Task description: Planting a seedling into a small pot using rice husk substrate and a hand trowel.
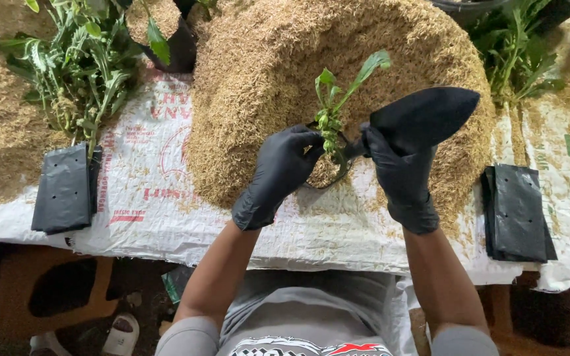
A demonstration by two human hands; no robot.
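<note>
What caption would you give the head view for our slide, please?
Gloved left hand and right hand set a seedling into a black bag beside husks.

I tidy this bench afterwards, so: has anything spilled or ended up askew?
Yes. Loose husk has strayed from the big heap onto the white sacking, mostly at the far right. Both stacks of black bags lie flat.
</note>
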